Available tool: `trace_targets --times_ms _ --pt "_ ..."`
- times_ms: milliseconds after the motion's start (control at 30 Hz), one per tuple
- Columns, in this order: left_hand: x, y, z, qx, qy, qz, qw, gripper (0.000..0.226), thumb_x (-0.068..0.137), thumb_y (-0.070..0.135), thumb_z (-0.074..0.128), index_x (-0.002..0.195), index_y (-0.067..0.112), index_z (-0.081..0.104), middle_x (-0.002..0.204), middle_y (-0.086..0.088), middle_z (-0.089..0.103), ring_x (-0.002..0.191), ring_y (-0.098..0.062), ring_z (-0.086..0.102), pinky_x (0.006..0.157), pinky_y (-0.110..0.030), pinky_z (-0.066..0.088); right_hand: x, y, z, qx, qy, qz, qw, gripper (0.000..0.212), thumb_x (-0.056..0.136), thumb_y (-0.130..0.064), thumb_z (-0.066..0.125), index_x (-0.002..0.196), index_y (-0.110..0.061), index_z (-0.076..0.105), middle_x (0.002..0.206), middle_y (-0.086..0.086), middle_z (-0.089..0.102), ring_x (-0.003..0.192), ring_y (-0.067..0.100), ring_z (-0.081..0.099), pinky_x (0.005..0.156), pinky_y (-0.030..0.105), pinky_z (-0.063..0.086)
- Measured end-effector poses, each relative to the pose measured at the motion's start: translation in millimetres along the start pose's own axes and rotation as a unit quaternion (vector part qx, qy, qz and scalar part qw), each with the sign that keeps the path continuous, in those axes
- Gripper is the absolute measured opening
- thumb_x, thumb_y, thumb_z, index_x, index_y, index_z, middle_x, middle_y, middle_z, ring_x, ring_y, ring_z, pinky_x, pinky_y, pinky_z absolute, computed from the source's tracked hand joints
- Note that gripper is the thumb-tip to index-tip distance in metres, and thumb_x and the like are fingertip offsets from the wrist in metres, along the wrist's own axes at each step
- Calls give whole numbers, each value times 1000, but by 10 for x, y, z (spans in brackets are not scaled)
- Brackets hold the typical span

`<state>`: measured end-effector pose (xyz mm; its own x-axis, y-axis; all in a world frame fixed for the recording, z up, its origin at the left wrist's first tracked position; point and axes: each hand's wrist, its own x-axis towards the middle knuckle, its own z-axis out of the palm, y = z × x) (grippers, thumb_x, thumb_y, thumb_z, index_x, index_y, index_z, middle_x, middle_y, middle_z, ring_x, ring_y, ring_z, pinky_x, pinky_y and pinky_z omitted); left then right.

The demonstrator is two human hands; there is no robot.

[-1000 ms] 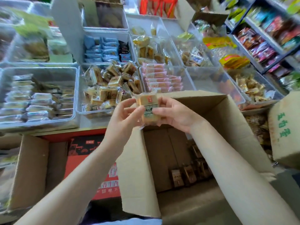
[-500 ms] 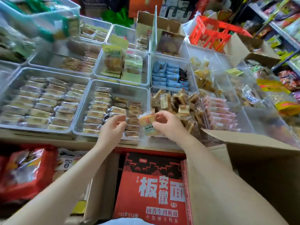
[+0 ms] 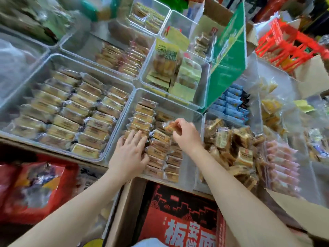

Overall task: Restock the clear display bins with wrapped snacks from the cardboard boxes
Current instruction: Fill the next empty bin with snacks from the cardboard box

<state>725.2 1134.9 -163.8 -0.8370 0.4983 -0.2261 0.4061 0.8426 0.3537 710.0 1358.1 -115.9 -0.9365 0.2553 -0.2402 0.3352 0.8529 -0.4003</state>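
Note:
My right hand (image 3: 186, 133) pinches a small wrapped snack (image 3: 170, 126) over the middle clear bin (image 3: 191, 111), just above its rows of wrapped cakes (image 3: 145, 111). My left hand (image 3: 129, 154) lies flat with fingers spread on the near-left packets in the same bin, holding nothing. A cardboard box flap (image 3: 293, 205) shows at the lower right edge; its inside is out of sight.
A large clear bin of wrapped cakes (image 3: 71, 111) sits to the left, a bin of loose brown snacks (image 3: 236, 143) to the right. A green divider card (image 3: 229, 56) stands behind. A red printed carton (image 3: 181, 216) lies below the counter edge, a red bag (image 3: 33, 189) at left.
The view swung from the cardboard box to the bins. Both hands carried the wrapped snack forward; the left let go and now rests on the bin's packets, while the right holds it over the bin.

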Motion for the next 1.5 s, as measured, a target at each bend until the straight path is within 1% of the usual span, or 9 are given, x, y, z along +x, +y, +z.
trace_targets --times_ms 233,500,667,800,900,1067,1267,1367,1500 --pt "5 -11 31 4 25 3 1000 65 88 45 43 142 12 55 152 -12 48 146 -30 37 114 -53 36 194 -99 692 -32 -34 -27 999 42 105 -32 38 143 -18 49 135 6 57 125 28 45 105 47 40" --pt "-4 -8 45 10 39 -3 999 64 88 44 41 141 12 57 151 -13 49 143 -31 41 114 -54 37 94 80 687 -32 -100 -124 987 56 107 -40 32 159 -21 22 160 2 31 148 22 22 123 43 19" --pt "-26 -12 3 13 16 -3 1000 65 90 44 36 148 17 48 158 -9 40 149 -27 31 119 -51 28 -16 -120 428 -173 -142 -116 968 63 105 -51 26 160 -21 17 167 -1 14 153 21 12 123 45 19" --pt "-17 -23 -4 19 -1 -6 1000 61 97 42 37 155 22 34 165 -4 26 154 -23 16 123 -48 18 -674 -163 7 -87 -162 -125 975 39 105 -37 39 121 -14 67 136 6 58 129 24 48 107 47 40" --pt "-125 183 -24 16 18 -46 999 55 97 31 46 150 16 41 160 -7 33 150 -26 22 122 -49 20 -1449 130 -397 36 -194 -66 978 44 102 -37 41 72 -8 53 76 7 58 72 22 53 68 42 44" --pt "-833 1470 90 -54 25 102 993 44 93 19 61 135 3 58 143 -19 52 133 -37 44 110 -50 37 -2877 869 -1136 172 -59 19 983 32 101 -34 51 84 -17 72 75 -3 69 65 6 62 66 29 53" --pt "-1882 3326 343 -166 -30 332 928 53 98 39 34 139 11 53 142 -10 53 130 -27 47 107 -40 39 -4260 2087 -1691 226 151 157 949 32 102 -23 52 76 -19 71 63 3 65 49 5 52 53 25 44" --pt "-2232 4065 483 -182 -11 393 901 43 98 33 45 135 14 56 140 -7 54 129 -22 46 108 -37 37 -4645 2788 -1767 164 132 222 952 33 102 -29 50 76 -21 69 66 1 67 53 9 57 58 35 52" --pt "-2435 4855 687 -102 -4 437 894 34 102 33 47 132 23 59 135 1 59 130 -19 51 114 -38 32 -4782 3740 -1699 25 -14 258 966 27 100 -34 49 86 -16 64 81 -7 64 77 17 61 68 35 49"
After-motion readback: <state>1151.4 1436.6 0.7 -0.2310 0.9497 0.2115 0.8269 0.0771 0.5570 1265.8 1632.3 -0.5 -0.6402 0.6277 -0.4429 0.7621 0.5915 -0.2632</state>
